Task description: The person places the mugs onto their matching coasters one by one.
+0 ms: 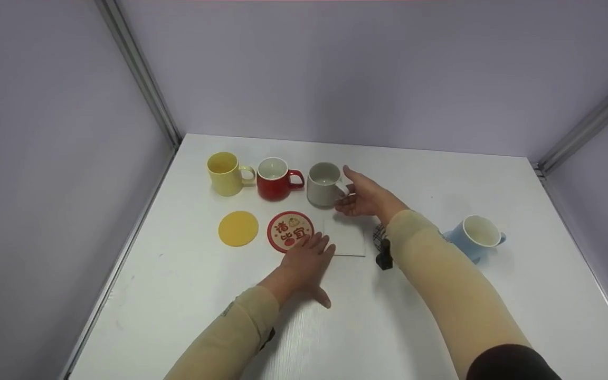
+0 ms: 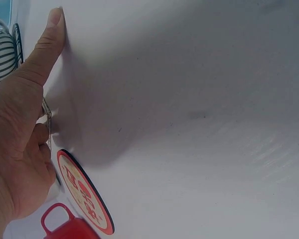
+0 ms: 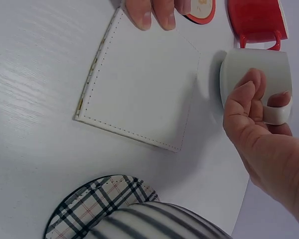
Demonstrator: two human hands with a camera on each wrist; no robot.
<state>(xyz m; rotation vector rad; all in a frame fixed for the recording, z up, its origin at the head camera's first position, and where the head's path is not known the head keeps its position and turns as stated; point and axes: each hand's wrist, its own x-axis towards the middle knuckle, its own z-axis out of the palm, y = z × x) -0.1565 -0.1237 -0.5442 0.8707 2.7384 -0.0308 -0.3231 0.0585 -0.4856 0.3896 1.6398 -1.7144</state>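
A light grey mug stands at the back, right of the red mug. My right hand is at its handle, with a finger hooked through the loop in the right wrist view and the thumb raised apart from it. My left hand lies with its fingers extended and thumb spread, in front of the round coaster with red writing. Its fingertips touch the edge of a white square coaster. That square piece lies flat in front of the grey mug.
At the back left stands a yellow mug, behind a round yellow coaster. A striped mug rests on a plaid coaster, mostly hidden by my right forearm in the head view. Farther right is a light blue mug.
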